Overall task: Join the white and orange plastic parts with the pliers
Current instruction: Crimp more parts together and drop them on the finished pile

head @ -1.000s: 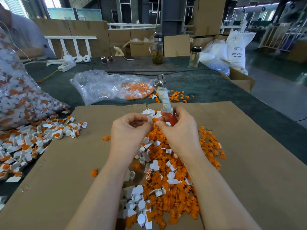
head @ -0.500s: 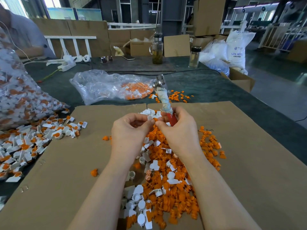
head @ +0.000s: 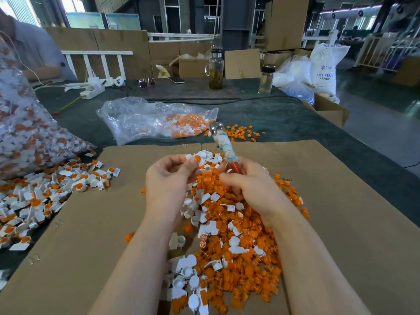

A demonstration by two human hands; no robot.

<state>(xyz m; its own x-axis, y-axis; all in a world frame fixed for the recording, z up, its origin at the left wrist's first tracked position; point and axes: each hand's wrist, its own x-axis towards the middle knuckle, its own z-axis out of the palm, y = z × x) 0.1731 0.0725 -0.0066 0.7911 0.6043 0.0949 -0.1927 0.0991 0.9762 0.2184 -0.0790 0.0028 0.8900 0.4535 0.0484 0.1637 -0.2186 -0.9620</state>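
A small white-and-orange part (head: pixel 193 159) is being pinched by the left hand (head: pixel 167 180); the pliers (head: pixel 223 145) are being gripped, handles enclosed, by the right hand (head: pixel 252 187), above the loose parts pile (head: pixel 227 235) on cardboard (head: pixel 91 223).

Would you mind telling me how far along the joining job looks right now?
Done: a spread of joined white-and-orange pieces lies at the left. In hand: the left hand pinches a small part, though which kind is unclear, and the right hand grips the pliers. Left: a large loose pile of parts on the cardboard.
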